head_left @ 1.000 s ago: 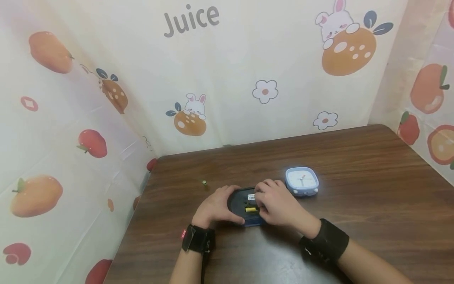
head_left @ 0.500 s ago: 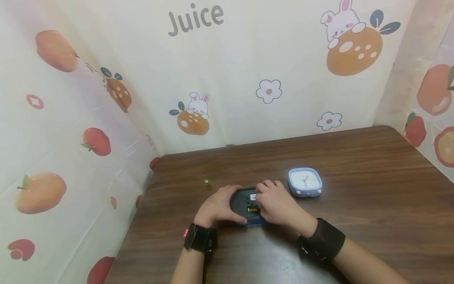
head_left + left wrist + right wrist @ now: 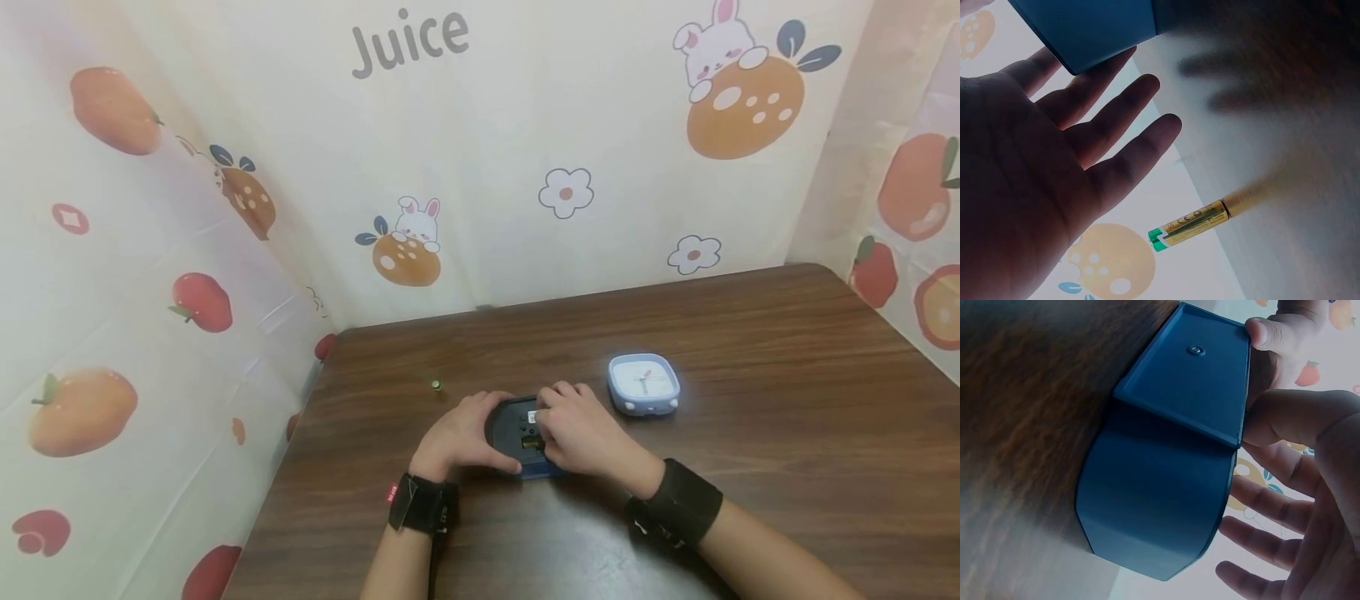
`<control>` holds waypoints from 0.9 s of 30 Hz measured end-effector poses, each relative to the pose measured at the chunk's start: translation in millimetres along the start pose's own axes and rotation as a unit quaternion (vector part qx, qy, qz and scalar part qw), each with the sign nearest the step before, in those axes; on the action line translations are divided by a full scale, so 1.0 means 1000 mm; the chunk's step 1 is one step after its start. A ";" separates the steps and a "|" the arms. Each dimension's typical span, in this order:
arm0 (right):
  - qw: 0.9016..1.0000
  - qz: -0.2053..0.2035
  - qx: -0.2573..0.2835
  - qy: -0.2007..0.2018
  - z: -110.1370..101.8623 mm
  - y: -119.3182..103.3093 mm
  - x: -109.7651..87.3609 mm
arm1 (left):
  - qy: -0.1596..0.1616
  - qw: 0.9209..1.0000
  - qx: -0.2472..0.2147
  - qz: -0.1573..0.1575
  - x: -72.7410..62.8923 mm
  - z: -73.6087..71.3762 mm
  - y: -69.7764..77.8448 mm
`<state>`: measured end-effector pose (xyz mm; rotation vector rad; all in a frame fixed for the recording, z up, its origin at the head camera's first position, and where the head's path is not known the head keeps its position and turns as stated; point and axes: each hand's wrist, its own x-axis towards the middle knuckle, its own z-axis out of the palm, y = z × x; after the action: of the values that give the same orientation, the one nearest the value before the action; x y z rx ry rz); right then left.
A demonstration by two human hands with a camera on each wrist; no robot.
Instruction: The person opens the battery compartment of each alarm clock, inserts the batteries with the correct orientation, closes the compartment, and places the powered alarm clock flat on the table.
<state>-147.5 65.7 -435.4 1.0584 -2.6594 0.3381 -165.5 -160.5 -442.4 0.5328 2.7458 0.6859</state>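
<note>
A dark blue clock (image 3: 511,427) lies with its black back up, a white label and small knobs showing on it. My left hand (image 3: 467,433) grips its left end, thumb on the near edge and fingers at the far edge. A yellow battery (image 3: 530,443) sits in the slot on the back, partly hidden by my right hand (image 3: 583,429). In the right wrist view the right thumb (image 3: 1272,419) presses at the back, while the other fingers spread loosely by the rim. The clock's blue side (image 3: 1154,487) faces that camera.
Beyond my left hand a loose battery (image 3: 1194,224) with a green end stands upright on the brown wooden table (image 3: 360,433). A light blue alarm clock (image 3: 643,385) sits behind my right hand. Fruit-printed curtains (image 3: 495,150) border the table.
The yellow battery now looks darker and sits lower in the slot than a second ago. My right hand has shifted slightly over it; the left keeps its hold.
</note>
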 end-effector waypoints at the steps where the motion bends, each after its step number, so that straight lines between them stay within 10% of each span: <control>1: 1.000 0.000 0.000 0.001 0.000 0.000 0.000 | 0.000 1.000 0.001 -0.001 0.000 0.000 0.000; 27: 1.000 0.014 0.023 -0.003 0.003 -0.001 0.002 | -0.002 1.000 0.005 0.003 0.001 0.000 0.000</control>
<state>-149.2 62.9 -437.4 1.0391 -2.6852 0.4051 -166.5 -159.6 -442.7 0.5428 2.7472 0.6726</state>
